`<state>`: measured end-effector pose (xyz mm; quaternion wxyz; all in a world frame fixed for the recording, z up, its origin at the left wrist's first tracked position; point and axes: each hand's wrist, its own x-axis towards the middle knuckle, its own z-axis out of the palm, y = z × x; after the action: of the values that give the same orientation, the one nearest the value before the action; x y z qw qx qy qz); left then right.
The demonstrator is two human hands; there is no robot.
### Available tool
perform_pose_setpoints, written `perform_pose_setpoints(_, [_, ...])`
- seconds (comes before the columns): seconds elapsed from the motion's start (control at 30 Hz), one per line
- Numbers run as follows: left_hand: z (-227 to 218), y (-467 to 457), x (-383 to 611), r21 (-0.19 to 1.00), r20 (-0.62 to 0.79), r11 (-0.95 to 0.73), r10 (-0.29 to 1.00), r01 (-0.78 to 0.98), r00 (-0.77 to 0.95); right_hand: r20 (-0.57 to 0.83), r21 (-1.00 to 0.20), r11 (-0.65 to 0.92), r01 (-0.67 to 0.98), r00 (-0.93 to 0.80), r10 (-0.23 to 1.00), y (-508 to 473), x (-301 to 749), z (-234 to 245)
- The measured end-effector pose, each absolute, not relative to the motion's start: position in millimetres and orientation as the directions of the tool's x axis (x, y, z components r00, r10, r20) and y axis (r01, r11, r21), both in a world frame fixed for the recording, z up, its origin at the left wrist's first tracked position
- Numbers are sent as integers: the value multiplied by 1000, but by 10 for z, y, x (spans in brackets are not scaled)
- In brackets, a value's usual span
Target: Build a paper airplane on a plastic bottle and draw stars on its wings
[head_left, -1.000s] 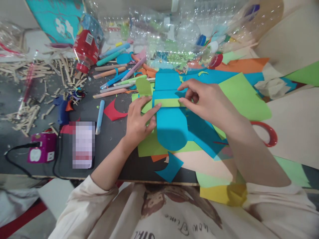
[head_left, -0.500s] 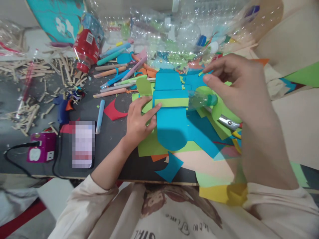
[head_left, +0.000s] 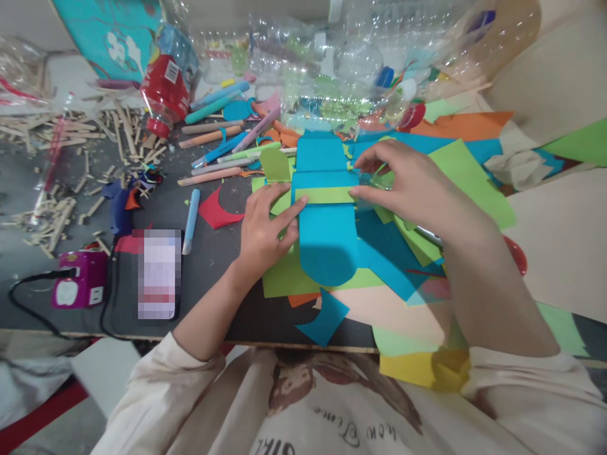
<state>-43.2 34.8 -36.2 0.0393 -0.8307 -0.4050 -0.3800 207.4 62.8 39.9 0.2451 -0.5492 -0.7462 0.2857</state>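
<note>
A blue paper cut-out (head_left: 327, 240) with a rounded lower end lies on the dark table, and a light green strip (head_left: 325, 194) crosses it. My left hand (head_left: 263, 230) rests flat on the cut-out's left edge, fingers apart, its forefinger touching the strip's left end. My right hand (head_left: 412, 186) sits at the strip's right end. Its fingers are curled round a small clear bottle (head_left: 379, 183), which is mostly hidden by them.
Loose sheets of green (head_left: 469, 177), blue, orange and yellow paper cover the right side. Clear plastic bottles (head_left: 332, 69) and a red-labelled bottle (head_left: 165, 88) stand behind. Coloured pens (head_left: 222, 145), wooden stick scraps (head_left: 57, 170), a blue glue gun (head_left: 118, 205), a phone (head_left: 159, 275) and a purple device (head_left: 80, 287) lie left.
My right hand lifted away to the upper right, baring a small clear bottle and scissors, then came back down onto the strip's right end and the bottle. My left hand stayed put.
</note>
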Motion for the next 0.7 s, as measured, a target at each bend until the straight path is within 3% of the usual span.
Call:
perform_pose_setpoints(0.27, [-367,347,-444,288,645,-679,659,676,387,18,-680,212,702,-274,962,600,2102,444])
perform_pose_setpoints(0.43, [-346,330,-428,242,671,-682,631,691,388,116,-660,236,713,-213,970,531,1936,324])
perform_pose_setpoints(0.7, [-319,281,-415,220,600,-638,685,738,413,34,-637,134,759,-146,989,479,1681,226])
